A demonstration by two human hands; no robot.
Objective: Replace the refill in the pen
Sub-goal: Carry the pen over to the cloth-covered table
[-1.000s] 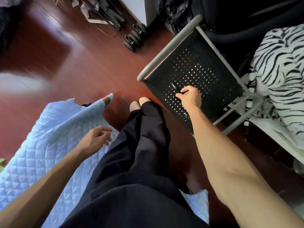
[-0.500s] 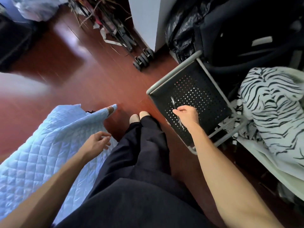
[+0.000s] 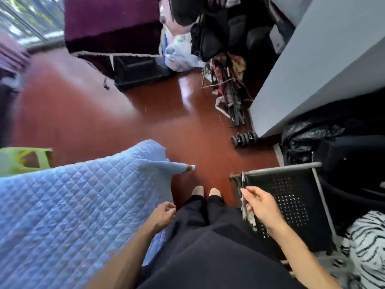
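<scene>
My right hand (image 3: pixel 261 205) holds a slim dark pen (image 3: pixel 243 184) upright, its upper end sticking out above my fingers at the left edge of the black perforated stool (image 3: pixel 291 197). The pen's lower part runs down past my palm. My left hand (image 3: pixel 162 215) hovers beside my dark trouser leg, at the edge of the light blue quilt (image 3: pixel 73 205). Its fingers are loosely curled and hold nothing that I can see. No separate refill is visible.
A red-brown wooden floor (image 3: pixel 125 122) lies ahead. A folded stroller with wheels (image 3: pixel 239 122) lies beside a grey cabinet (image 3: pixel 312 69). Black bags (image 3: pixel 312 140) and a zebra-print cloth (image 3: pixel 366 247) crowd the right. A green stool (image 3: pixel 25 159) stands left; a purple box (image 3: pixel 112 24) stands beyond.
My right hand has lifted the pen off the perforated stool and drawn it back toward my legs. The view has tilted up toward the room. My left hand has barely moved.
</scene>
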